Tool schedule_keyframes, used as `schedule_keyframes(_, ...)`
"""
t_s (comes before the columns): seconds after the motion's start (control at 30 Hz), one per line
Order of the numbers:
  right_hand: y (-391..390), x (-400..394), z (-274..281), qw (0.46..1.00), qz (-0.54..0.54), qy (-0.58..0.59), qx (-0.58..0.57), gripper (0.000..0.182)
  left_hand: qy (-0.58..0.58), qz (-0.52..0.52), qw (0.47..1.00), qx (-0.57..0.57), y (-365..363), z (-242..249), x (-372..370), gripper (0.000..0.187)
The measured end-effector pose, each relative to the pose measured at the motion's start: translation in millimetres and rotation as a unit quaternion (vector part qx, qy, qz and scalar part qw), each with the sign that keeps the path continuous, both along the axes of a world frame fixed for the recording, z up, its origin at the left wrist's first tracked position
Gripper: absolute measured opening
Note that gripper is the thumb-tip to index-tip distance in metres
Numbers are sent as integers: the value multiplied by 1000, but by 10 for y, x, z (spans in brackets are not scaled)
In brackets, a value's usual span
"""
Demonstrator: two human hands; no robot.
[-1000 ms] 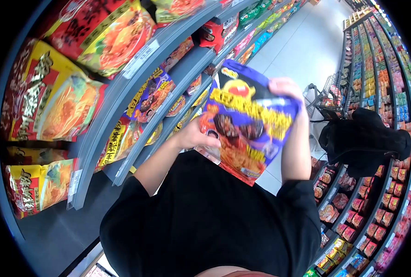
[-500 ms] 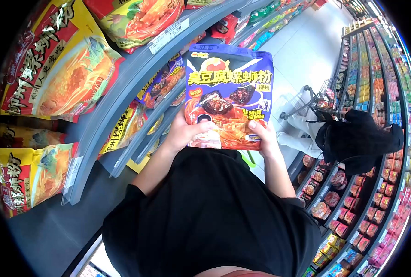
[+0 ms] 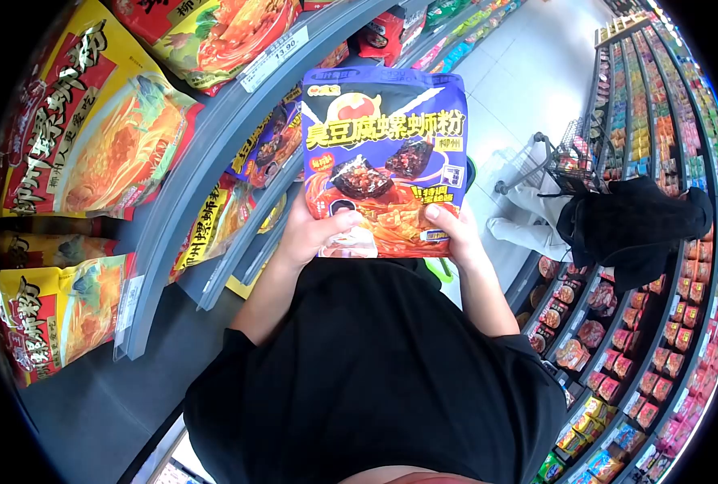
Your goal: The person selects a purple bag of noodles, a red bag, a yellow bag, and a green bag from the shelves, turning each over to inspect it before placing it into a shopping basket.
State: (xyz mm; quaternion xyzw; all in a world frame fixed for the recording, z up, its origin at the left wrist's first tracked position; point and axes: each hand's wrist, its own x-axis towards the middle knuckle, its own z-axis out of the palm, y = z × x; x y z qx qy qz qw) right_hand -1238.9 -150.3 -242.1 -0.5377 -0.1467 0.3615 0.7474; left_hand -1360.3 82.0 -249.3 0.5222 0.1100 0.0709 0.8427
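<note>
A purple bag of instant rice noodles (image 3: 385, 161) is held upright before my chest, its printed front facing me. My left hand (image 3: 314, 228) grips its lower left edge, thumb lying across the front. At the lower right edge my right hand (image 3: 454, 230) holds it the same way, thumb on the picture of noodles. The other fingers of both hands are hidden behind the bag. Similar purple noodle bags (image 3: 268, 149) sit on the shelf just left of it.
Grey shelves (image 3: 205, 133) with large yellow noodle bags (image 3: 92, 129) curve along my left. To the right, a person in dark clothes (image 3: 637, 230) stands by a shopping cart (image 3: 577, 157). Beyond runs another shelf of packaged food (image 3: 657, 323). Pale floor tiles (image 3: 512, 73) lie between.
The noodle bag and both hands have shifted slightly left and up in view, still in the same grip. The person by the cart appears slightly farther right.
</note>
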Motion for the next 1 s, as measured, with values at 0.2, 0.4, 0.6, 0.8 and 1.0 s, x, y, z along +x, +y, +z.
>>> schedule_keyframes(0.2, -27, 21, -48, 1000, 4, -4, 5, 59, -33, 13, 999, 24, -39, -19, -24, 61)
schedule_keyframes(0.4, -44, 17, -46, 1000, 9, -2, 7, 58, -32, 17, 999, 22, -80, -4, -53, 63)
schedule_keyframes(0.6, -64, -2, -75, 999, 7, 10, 33, 51, -29, 13, 999, 19, -94, -15, -71, 64)
schedule_keyframes(0.8, -85, -19, -80, 999, 9, 11, 37, 53, -27, 9, 999, 38, -105, -28, -80, 65)
schedule_keyframes(1.0, -94, -39, -80, 1000, 4, -10, 24, 58, -31, 9, 999, 34, -127, -18, -84, 66)
